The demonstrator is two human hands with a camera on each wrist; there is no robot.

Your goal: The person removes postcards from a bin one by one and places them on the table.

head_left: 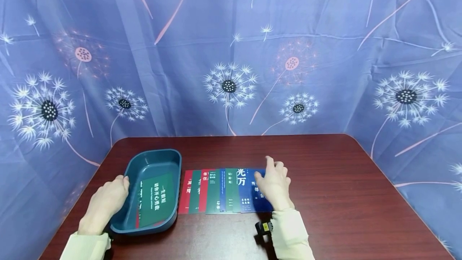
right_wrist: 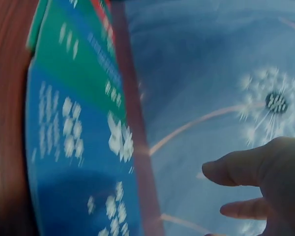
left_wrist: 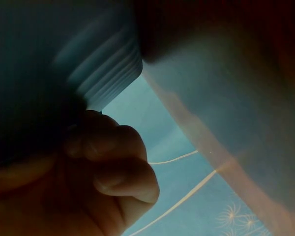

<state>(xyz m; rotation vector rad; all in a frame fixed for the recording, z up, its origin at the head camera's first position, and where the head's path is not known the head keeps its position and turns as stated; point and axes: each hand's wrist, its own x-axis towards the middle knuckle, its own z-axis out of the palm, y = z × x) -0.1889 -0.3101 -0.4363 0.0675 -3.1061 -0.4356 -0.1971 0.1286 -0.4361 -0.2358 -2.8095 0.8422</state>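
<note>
My left hand [head_left: 108, 200] grips the left rim of a blue plastic tray [head_left: 178, 159], fingers curled at its edge; the left wrist view shows the curled fingers [left_wrist: 125, 162] under the ridged, dark tray side. Inside the tray lies a green card [head_left: 157, 200] with white lettering, red edges of others showing beneath. My right hand [head_left: 275, 183] is over the right end of a row of overlapping red, green and blue cards [head_left: 213, 191]. Its thumb and fingers are spread, holding nothing. Below it is a dark blue card [head_left: 261, 202], partly hidden by the hand.
The brown wooden table [head_left: 343, 196] extends to the right of the cards. Behind it hangs a blue curtain [head_left: 180, 83] with dandelion prints. A small black device [head_left: 264, 228] is at the right wrist.
</note>
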